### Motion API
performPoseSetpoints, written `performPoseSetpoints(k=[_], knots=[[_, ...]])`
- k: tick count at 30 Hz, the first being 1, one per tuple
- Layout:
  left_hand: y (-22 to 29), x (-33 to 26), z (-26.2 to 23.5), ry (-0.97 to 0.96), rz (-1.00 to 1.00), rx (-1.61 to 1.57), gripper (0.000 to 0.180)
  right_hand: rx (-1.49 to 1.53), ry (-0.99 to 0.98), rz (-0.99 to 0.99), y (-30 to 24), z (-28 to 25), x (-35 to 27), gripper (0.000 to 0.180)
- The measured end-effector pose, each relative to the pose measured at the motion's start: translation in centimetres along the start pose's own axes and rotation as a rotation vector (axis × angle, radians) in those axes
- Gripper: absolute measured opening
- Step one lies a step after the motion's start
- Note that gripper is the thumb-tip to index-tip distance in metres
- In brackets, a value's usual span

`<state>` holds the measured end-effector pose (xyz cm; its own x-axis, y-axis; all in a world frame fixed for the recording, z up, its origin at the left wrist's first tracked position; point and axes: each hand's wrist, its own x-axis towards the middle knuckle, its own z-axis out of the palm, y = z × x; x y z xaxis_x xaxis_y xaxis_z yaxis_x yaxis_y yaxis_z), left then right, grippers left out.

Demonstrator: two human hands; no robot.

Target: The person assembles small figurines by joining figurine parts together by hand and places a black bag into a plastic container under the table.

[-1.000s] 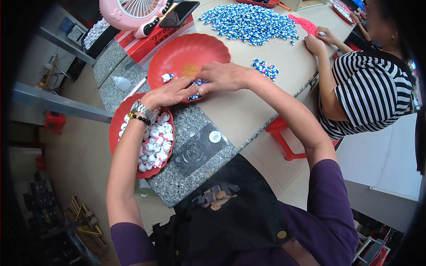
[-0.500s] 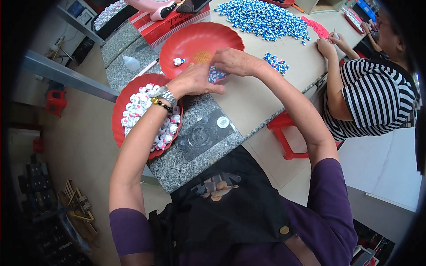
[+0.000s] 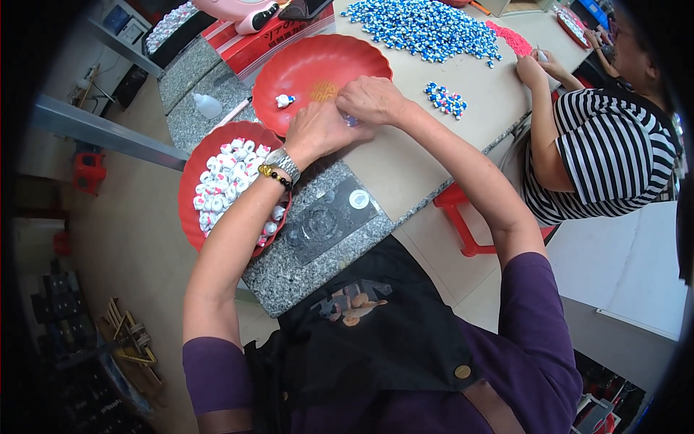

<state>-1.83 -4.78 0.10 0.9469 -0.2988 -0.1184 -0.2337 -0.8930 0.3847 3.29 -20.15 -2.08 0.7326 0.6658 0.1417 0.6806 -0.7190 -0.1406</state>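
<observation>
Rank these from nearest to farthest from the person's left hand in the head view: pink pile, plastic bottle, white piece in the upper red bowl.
1. White piece: in the upper red bowl, just beyond the left hand.
2. Plastic bottle: left of that bowl.
3. Pink pile: far right, beside the blue-and-white heap.

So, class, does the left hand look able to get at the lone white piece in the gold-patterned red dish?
Probably yes: the left hand is close to the piece, and nothing visible stands between them, though whether that hand holds anything is unclear.
</observation>
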Motion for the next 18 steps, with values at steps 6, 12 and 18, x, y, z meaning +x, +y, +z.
performPoseSetpoints(k=[6,12,18], knots=[[-1.0,0.3,-0.5,-0.047,0.069,-0.028,0.071,-0.029,-0.077,-0.058,0.5,0.0,1.5,0.026],[-1.4,1.3,0.1,-0.015,0.061,-0.128,0.069,0.045,-0.173,0.003,1.0,0.4,3.0,0.029],[-2.8,2.1,0.2,0.031,0.121,-0.149,0.054,0.523,-0.223,0.225,0.0,-0.6,3.4,0.038]])
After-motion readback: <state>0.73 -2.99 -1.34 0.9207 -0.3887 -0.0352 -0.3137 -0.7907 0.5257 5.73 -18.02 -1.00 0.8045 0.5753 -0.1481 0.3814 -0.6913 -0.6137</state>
